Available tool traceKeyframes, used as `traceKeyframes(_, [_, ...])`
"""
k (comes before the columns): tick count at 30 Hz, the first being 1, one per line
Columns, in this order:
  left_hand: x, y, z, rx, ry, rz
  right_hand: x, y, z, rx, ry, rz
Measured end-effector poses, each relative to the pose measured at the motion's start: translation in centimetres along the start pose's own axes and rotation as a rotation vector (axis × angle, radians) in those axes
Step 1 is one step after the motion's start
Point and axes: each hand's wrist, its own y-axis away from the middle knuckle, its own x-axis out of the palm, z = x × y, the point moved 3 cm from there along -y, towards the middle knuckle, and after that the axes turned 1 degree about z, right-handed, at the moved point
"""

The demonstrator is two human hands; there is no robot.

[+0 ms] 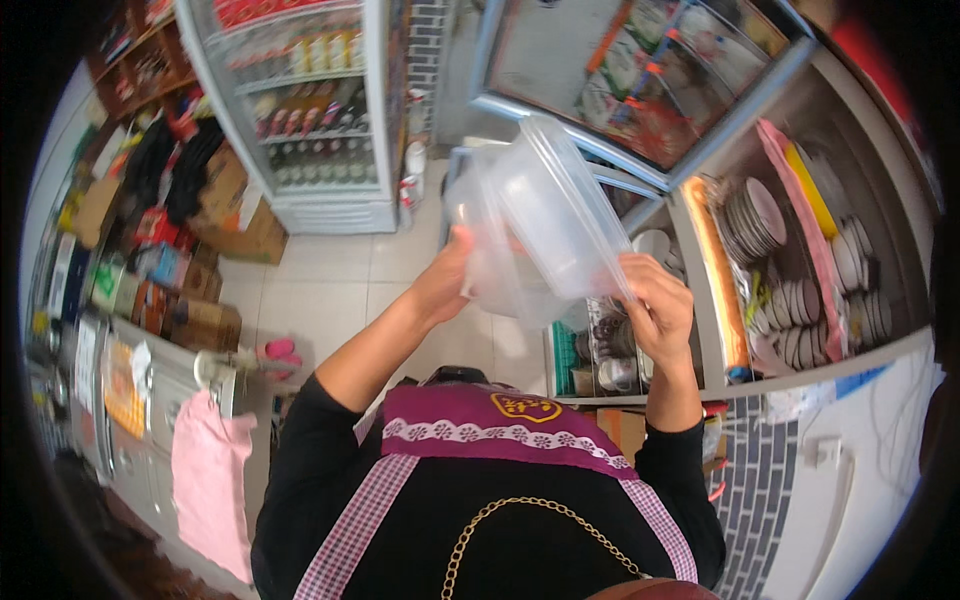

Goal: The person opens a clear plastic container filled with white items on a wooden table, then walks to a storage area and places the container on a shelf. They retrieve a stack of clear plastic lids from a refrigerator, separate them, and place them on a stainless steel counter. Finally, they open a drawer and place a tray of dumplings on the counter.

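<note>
My left hand (442, 281) grips the left side of a translucent plastic food container (491, 259), thumb up along its wall. A second translucent container (566, 225) sits tilted against it on the right, its wide rim turned to the right. The fingers of my right hand (660, 304) pinch the lower corner of that rim. Both containers are held in the air in front of my purple apron (465, 416). Blur hides whether they are still partly nested, and I cannot make out anything inside them.
A glass-door drinks fridge (322, 135) stands ahead on the left, near cardboard boxes (240, 202). To the right, cabinet shelves hold stacked plates (754, 217) and bowls (795, 304). A blue-framed glass door (652, 82) slants ahead. At lower left hangs a pink cloth (210, 480).
</note>
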Motion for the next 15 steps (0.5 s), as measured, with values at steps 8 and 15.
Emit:
traceKeyframes(8, [1.5,2.0,-1.2,-0.036,-0.044,0.005,5.4,0.8,1.4,0.055,-0.176,0.266])
traceKeyframes(15, [2.5,3.4,-2.2,-0.072,-0.137,-0.029,7.6,0.7,2.6,-0.158,0.051,0.379])
